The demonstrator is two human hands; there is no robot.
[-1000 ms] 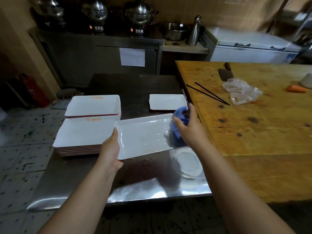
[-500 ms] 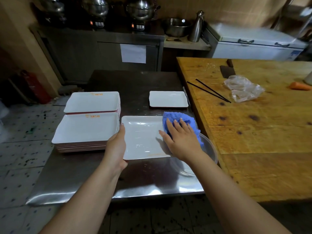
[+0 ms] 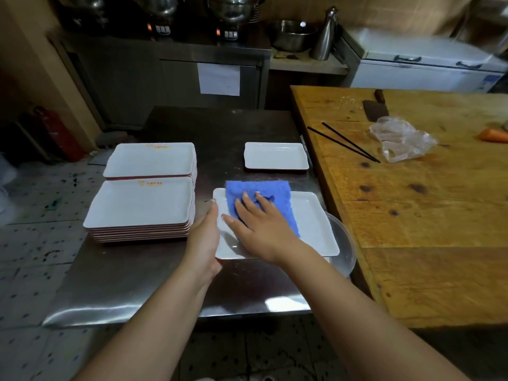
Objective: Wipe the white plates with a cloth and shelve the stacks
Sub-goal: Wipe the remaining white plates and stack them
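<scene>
A white rectangular plate (image 3: 316, 229) lies flat on the steel table (image 3: 137, 284) in front of me. My right hand (image 3: 261, 224) presses a blue cloth (image 3: 264, 193) onto the plate's left half with straight, spread fingers. My left hand (image 3: 204, 237) grips the plate's left edge, thumb along the rim. Two stacks of white plates stand to the left, a near stack (image 3: 140, 207) and a far stack (image 3: 151, 159). A single small white plate (image 3: 276, 156) lies further back.
A clear plastic bowl (image 3: 343, 251) sits partly under the plate's right end. To the right, a wooden table (image 3: 412, 202) holds black chopsticks (image 3: 346, 143), a cleaver (image 3: 375, 105), a plastic bag (image 3: 401, 138) and a carrot (image 3: 494, 135). Pots and a steel counter stand behind.
The plate went from tilted to flat on the table. My right hand spread the bunched cloth out and slid it leftward across the plate. My left hand kept its grip on the left edge.
</scene>
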